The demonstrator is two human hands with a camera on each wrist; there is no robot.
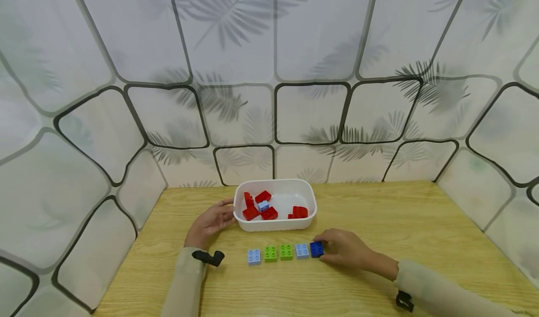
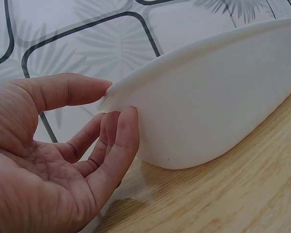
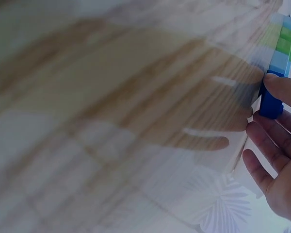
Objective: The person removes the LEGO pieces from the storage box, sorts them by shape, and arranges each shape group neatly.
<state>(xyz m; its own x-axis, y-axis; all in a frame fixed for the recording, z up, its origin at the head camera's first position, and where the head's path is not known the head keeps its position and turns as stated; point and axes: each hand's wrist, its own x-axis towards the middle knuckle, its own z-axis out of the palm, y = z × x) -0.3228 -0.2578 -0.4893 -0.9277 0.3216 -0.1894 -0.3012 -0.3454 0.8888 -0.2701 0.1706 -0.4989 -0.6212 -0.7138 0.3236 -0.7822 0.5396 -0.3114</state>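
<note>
My right hand [image 1: 347, 250] pinches a dark blue toy brick [image 1: 316, 249] between thumb and fingers at the right end of a row. In the right wrist view, the thumb lies on one side of this blue brick [image 3: 270, 99], with fingertips at its lower end. Leftward in the row come a light blue brick [image 1: 302, 251], two green bricks [image 1: 286, 252] and another light blue brick [image 1: 254, 257]. My left hand [image 1: 212, 222] rests at the left end of a white plastic bin [image 1: 275, 225], relaxed fingertips against its wall [image 2: 199, 97] and rim.
Several red bricks [image 1: 269, 213] and one light blue brick [image 1: 263, 206] lie inside the bin, which stands on the wooden table [image 1: 379, 209] behind the row. Patterned fabric walls [image 1: 311, 115] enclose the table at the back and sides.
</note>
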